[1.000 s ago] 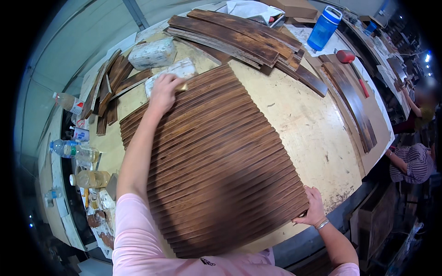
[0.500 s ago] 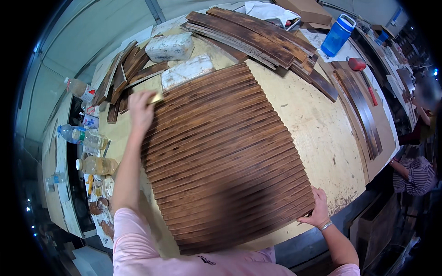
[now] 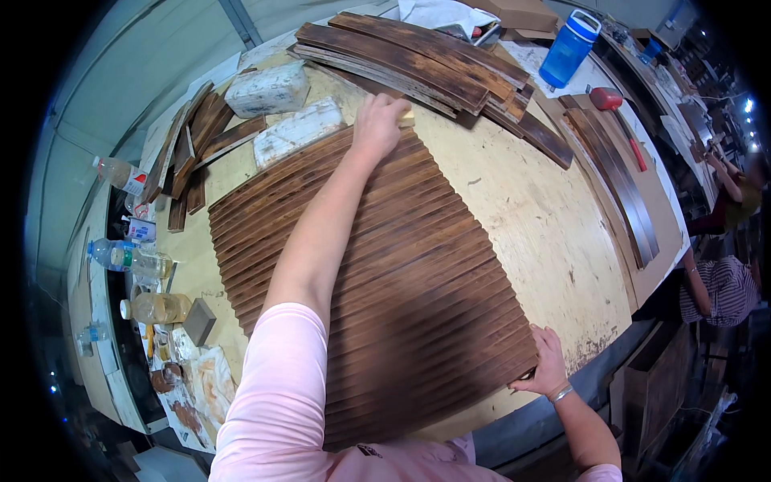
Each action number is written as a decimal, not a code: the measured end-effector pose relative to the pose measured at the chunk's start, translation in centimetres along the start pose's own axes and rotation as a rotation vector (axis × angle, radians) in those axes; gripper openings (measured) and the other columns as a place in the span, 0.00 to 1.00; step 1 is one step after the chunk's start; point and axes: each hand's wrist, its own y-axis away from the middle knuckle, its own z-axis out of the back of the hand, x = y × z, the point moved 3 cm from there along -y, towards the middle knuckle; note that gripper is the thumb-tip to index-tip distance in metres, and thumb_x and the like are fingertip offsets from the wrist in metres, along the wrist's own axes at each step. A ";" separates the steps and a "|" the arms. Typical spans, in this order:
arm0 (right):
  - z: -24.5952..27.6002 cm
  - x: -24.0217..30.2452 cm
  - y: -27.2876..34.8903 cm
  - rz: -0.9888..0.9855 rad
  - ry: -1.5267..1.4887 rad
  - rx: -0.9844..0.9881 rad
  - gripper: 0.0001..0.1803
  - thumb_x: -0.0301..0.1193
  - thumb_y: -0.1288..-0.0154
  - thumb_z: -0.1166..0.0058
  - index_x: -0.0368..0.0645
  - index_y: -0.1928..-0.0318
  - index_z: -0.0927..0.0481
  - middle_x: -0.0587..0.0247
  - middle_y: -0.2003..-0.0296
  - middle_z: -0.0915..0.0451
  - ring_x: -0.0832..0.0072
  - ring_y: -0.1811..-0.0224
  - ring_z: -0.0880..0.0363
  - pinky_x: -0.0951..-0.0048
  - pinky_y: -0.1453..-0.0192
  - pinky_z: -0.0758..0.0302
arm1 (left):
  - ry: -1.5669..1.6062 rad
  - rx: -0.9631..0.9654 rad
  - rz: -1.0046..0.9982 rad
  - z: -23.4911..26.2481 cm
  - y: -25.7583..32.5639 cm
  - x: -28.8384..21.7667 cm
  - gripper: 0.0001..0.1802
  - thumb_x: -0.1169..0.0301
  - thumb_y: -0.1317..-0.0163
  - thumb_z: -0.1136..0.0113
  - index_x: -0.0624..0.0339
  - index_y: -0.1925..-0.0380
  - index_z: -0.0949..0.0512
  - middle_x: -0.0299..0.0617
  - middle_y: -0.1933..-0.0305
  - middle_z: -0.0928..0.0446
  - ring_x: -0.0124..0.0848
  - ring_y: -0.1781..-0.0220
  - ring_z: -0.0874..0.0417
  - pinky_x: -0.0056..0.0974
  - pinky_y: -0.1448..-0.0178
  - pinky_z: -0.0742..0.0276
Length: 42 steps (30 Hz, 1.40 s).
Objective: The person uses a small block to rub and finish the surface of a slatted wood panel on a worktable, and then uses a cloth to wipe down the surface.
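Note:
A panel of dark brown wooden boards laid side by side (image 3: 434, 233) covers the middle of the table, its long edges stepped like ridges. My left hand (image 3: 377, 127) is at the far edge of the panel, near its far right corner. Its fingers are closed round a small pale yellow block (image 3: 407, 118), mostly hidden by the hand. At the near right corner, my right hand (image 3: 548, 365) grips the board ends, fingers along the right side and thumb at the near edge. My left forearm crosses over the boards and hides part of them.
Two white-wrapped blocks (image 3: 299, 131) and loose boards (image 3: 205, 136) lie at far left. More boards (image 3: 401, 68) are stacked at the back, near a blue bottle (image 3: 569, 50). A red mallet (image 3: 606, 99) lies right. Bottles (image 3: 157, 308) and a grey block (image 3: 199, 322) stand left.
My left hand has swept from the far left corner to the right along the panel's far edge, carrying the yellow block. My right hand stays at the near right corner. The grey block has come into view.

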 end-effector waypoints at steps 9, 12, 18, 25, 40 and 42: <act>0.3 0.1 -0.2 -0.100 -0.009 0.050 0.71 0.61 0.76 0.20 0.35 0.30 0.33 0.46 0.36 0.25 0.49 0.32 0.30 0.44 0.22 0.42 | -0.214 0.115 0.084 9.4 8.1 6.6 0.20 0.80 0.46 0.40 0.44 0.56 0.13 0.40 0.55 0.18 0.43 0.46 0.22 0.46 0.42 0.28; 0.4 0.4 -0.4 -0.092 -0.002 0.040 0.70 0.61 0.75 0.20 0.36 0.30 0.33 0.46 0.36 0.25 0.49 0.32 0.30 0.44 0.21 0.42 | -0.278 0.124 0.154 14.5 12.8 10.7 0.19 0.82 0.45 0.41 0.46 0.57 0.13 0.40 0.53 0.18 0.44 0.46 0.22 0.47 0.42 0.27; 0.0 0.3 -0.6 -0.090 -0.098 -0.005 0.67 0.76 0.65 0.32 0.35 0.34 0.29 0.46 0.39 0.24 0.44 0.35 0.31 0.46 0.25 0.40 | -0.467 0.054 0.297 24.4 23.1 19.6 0.21 0.83 0.49 0.41 0.46 0.59 0.13 0.38 0.54 0.17 0.44 0.48 0.21 0.48 0.45 0.25; -0.1 -0.1 -0.4 -0.071 -0.025 0.043 0.70 0.64 0.74 0.22 0.35 0.30 0.33 0.45 0.35 0.26 0.49 0.31 0.31 0.43 0.21 0.43 | -0.461 -0.144 0.477 26.7 25.0 22.0 0.16 0.78 0.47 0.36 0.45 0.60 0.14 0.39 0.56 0.16 0.45 0.48 0.20 0.47 0.43 0.25; 0.2 0.2 -0.3 -0.055 -0.013 0.019 0.70 0.63 0.73 0.21 0.33 0.31 0.32 0.44 0.36 0.26 0.49 0.32 0.30 0.44 0.22 0.42 | 0.056 0.107 0.085 1.0 1.1 -1.3 0.14 0.75 0.43 0.34 0.48 0.56 0.15 0.42 0.54 0.18 0.46 0.46 0.23 0.47 0.38 0.28; 0.4 0.7 -0.7 -0.071 -0.008 0.040 0.70 0.62 0.74 0.20 0.33 0.31 0.32 0.45 0.36 0.25 0.49 0.32 0.30 0.45 0.22 0.42 | 0.065 0.087 0.072 0.9 1.0 -1.3 0.14 0.75 0.43 0.37 0.47 0.58 0.15 0.40 0.56 0.17 0.44 0.44 0.22 0.48 0.39 0.29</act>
